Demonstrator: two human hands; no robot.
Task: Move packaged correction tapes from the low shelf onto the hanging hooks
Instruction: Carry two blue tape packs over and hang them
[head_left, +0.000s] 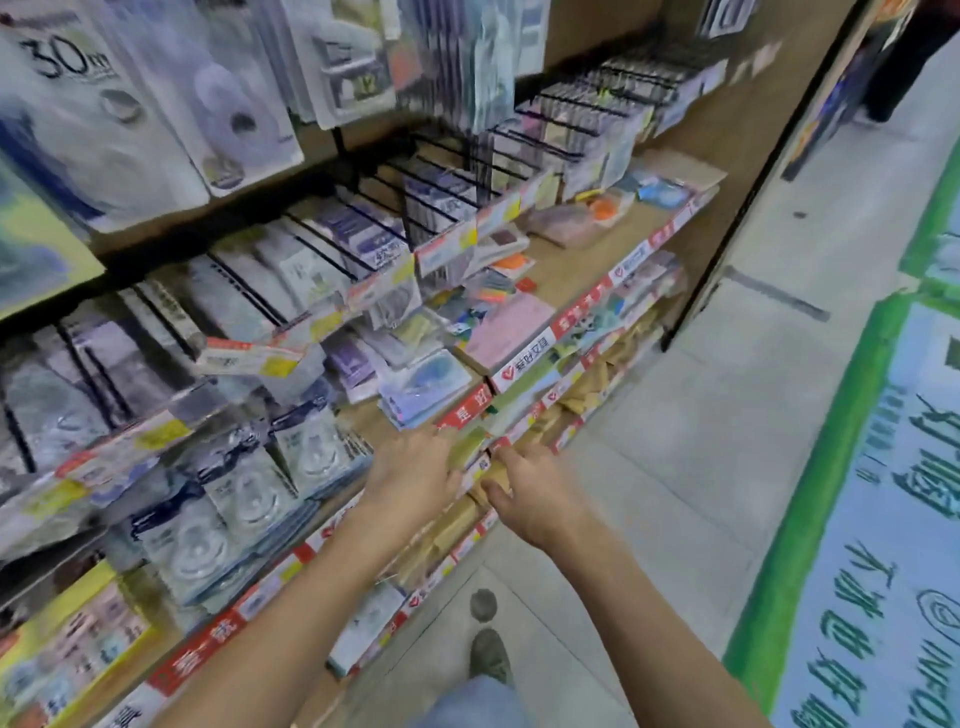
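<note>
Packaged correction tapes lie in piles on the low shelf at the left, clear blisters on white and dark-blue cards. More packs hang on black wire hooks above the shelf. My left hand reaches over the shelf's front edge, just right of the piles, fingers apart and holding nothing. My right hand is beside it, lower and in front of the shelf edge, fingers spread and empty. The frame is motion-blurred.
Red-and-white price strips run along the shelf edges. Sticky notes and small stationery lie further right on the shelf. Large tape packs hang at top left. Tiled floor and a green-bordered floor mat lie to the right; my shoe is below.
</note>
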